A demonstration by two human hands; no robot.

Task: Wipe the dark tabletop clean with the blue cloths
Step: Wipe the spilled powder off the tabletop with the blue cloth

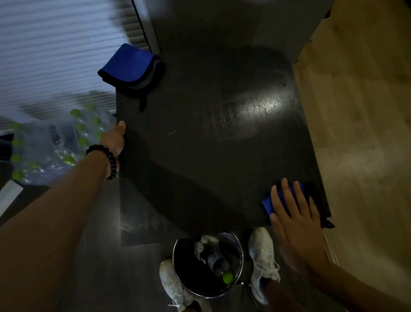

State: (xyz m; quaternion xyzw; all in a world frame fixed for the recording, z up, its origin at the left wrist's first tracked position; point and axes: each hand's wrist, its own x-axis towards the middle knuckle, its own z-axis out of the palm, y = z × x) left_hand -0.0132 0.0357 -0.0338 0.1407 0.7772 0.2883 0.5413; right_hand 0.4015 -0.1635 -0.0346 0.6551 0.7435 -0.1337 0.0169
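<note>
Head view: my right hand (293,213) is pressing flat, fingers spread, on a blue cloth (268,203) at the lower right corner of the tabletop (199,156); palm pinning it, not clenching. My left hand (117,140) is hooking the table's left edge, bracing. 2nd cloth (128,66) is lying folded at upper left. Cloth's looking soft, light, prob bunching easily, so I'm judging flat palm w/ even pressure as best hold.
</note>
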